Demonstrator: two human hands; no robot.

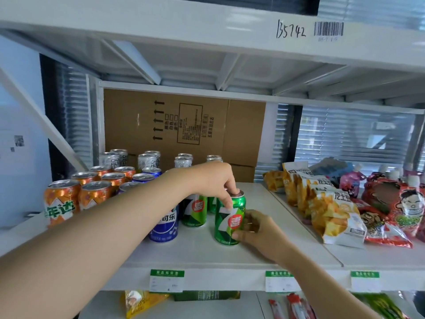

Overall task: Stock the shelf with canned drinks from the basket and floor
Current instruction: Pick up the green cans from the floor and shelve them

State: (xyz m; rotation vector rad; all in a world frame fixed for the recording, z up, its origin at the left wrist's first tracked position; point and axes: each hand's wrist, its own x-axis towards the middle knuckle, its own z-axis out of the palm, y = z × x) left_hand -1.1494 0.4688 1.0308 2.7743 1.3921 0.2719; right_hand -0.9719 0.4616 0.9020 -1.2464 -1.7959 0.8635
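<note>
The green can [226, 223] stood upright on the white shelf [230, 256], near its front edge, and I had both hands on it. I judged it a full drink can: fairly heavy for its size, rigid along the body but easy to dent under a hard squeeze, with a glossy wall that could slip in the palm. The safest holds looked to be the stiff top rim and the lower body close to the base, and that was where the hands were. My left hand [211, 180] came in from above, wrist bent down, fingertips pinching the lid's edge. My right hand [257, 229] came in low from the near side, its fingers curled round the can's lower half and the thumb hidden behind it. The left forearm stretched across the shelf front; the right rose from below the shelf lip. Just beyond the grip on the left-hand side stood a second green can [195, 210], with a blue can [164, 226] beside that and orange cans [61, 203] farther out. Behind the grip were silver cans [147, 161] and a cardboard box [184, 125]. Well out past the right hand lay snack bags [333, 215]. Below the grip, price tags [167, 280] hung on the shelf edge.
</note>
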